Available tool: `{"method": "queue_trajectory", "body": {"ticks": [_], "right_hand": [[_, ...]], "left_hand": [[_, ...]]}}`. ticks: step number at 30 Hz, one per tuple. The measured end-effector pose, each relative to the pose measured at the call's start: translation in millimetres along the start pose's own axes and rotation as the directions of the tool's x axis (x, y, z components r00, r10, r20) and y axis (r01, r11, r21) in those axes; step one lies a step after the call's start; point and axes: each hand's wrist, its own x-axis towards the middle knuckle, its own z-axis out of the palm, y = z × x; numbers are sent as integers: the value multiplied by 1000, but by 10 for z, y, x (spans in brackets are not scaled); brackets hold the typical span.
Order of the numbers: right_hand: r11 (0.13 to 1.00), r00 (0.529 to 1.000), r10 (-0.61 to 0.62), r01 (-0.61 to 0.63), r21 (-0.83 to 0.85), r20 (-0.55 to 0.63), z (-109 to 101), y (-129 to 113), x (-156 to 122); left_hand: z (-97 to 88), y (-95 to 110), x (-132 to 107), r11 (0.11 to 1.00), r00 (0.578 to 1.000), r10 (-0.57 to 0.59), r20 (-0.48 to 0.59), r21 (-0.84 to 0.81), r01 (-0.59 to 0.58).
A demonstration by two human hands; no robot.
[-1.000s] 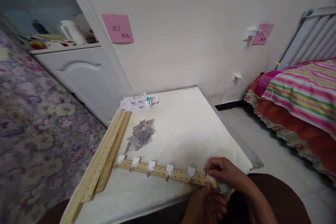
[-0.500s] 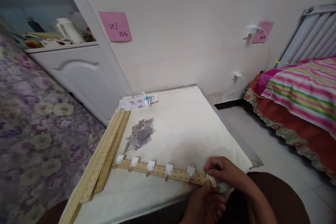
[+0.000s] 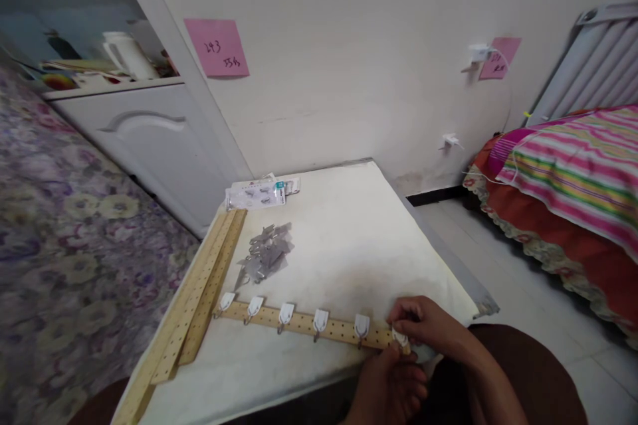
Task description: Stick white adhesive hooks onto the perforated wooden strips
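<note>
Right now, two bare hands are busy at the near edge of the counter (image 3: 343,232), which has a smooth, pale cover on it. The right hand (image 3: 417,323) has its thumb and first finger close together, holding a small white hook piece with a rounded end (image 3: 400,338). This piece sits at the right end of a long, thin, tan board full of little holes (image 3: 339,330). The left hand (image 3: 391,382) has its thumb up by the bottom of the same piece, and its other fingers curl loosely. Whether they grip the board from below cannot be told.

It looks like the step is to get this piece to sit right on the board. The next move seems to call for steady fingers and a gentle push, so the board does not slip.

Five more white hook pieces (image 3: 320,321) stand in a row along the board. They look like hard plastic, each with a bent, shiny metal hook. Flat tan boards with holes (image 3: 212,292) lie at the left, stiff and straight like wood. Between them and the middle is a messy heap of thin, grey, see-through bits (image 3: 266,252) with metal inside. Shiny clear packets (image 3: 256,195) lie at the back.
</note>
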Motion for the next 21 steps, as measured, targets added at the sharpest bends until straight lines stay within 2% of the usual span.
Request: {"method": "queue_trajectory", "body": {"ticks": [6,14,21], "right_hand": [[1000,1000,1,-1,-26,0,-4,-17,-16],[998,1000,-9,9,-60,-2,-3,-8,-5],[998,1000,-20,20,-60,3,-4,-4,-5]], "left_hand": [[33,5,-18,1000,999,-1,-35,-1,1],[-16,-12,-7,999,999,35,14,12,-35],[13,-35,-45,998,998,58,1,16,-58]]}}
